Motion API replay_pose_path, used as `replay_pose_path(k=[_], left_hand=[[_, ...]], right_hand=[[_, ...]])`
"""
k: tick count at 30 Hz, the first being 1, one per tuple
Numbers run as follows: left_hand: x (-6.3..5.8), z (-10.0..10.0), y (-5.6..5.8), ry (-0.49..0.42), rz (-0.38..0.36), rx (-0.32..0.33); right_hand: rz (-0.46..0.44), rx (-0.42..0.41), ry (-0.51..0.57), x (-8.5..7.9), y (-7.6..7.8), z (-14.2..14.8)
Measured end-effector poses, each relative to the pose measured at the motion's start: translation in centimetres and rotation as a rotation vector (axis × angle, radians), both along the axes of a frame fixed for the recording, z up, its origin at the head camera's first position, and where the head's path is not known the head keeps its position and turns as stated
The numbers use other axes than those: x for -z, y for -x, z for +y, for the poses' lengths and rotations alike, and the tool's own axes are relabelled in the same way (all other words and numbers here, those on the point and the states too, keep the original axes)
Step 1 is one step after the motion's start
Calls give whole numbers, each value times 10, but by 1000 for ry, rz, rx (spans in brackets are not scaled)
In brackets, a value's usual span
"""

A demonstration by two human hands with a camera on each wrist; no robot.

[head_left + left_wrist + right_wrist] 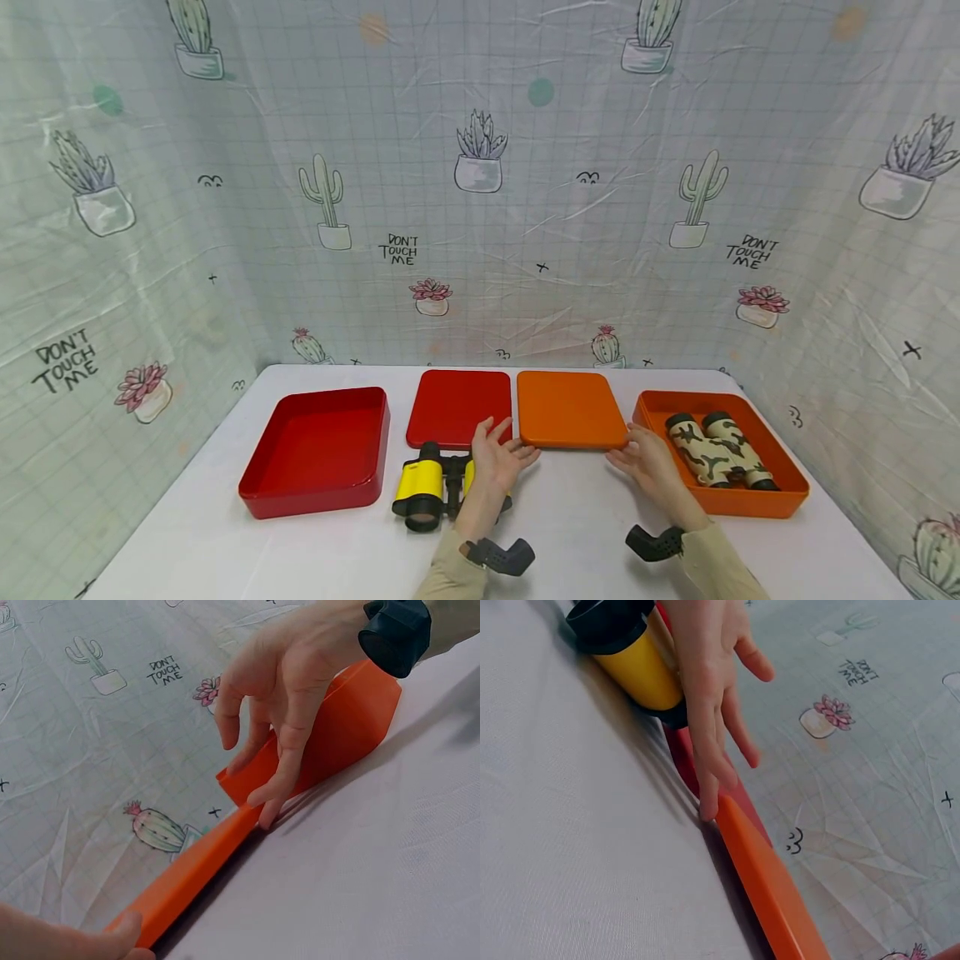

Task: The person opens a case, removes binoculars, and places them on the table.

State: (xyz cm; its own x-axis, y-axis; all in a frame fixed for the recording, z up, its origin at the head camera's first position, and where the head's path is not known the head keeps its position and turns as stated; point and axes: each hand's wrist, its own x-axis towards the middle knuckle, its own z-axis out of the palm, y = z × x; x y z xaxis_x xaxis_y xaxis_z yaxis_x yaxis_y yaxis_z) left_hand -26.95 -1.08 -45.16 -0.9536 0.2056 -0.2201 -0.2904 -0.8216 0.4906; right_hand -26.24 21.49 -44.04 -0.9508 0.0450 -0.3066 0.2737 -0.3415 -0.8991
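An orange lid lies flat at the back middle of the table, its front edge between my two hands. My left hand is at the lid's front left corner, fingers spread and mostly straight, fingertips touching the edge. At the front right corner, my right hand reaches in with extended fingers; the left wrist view shows its fingertips against the corner. Yellow and black binoculars stand partly hidden behind my left forearm. Camouflage binoculars lie inside the orange box to the right of my right hand.
A red lid lies left of the orange one, close beside it. On the left of the white table sits an open red box. A patterned curtain closes off the back and both sides.
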Motion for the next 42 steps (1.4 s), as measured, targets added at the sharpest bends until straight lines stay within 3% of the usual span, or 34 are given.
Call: replay_pose_path(k=[8, 21, 29, 42], left_hand=[[-1, 0, -2, 19, 49, 4], [-3, 1, -4, 14, 52, 6], [-6, 1, -8, 34, 59, 28], [-17, 9, -18, 60, 103, 59]], right_hand=[[6, -29, -31, -2, -1, -1], [18, -73, -86, -2, -10, 2], [76, -187, -234, -5, -27, 13], [94, -222, -544, -24, -50, 43]])
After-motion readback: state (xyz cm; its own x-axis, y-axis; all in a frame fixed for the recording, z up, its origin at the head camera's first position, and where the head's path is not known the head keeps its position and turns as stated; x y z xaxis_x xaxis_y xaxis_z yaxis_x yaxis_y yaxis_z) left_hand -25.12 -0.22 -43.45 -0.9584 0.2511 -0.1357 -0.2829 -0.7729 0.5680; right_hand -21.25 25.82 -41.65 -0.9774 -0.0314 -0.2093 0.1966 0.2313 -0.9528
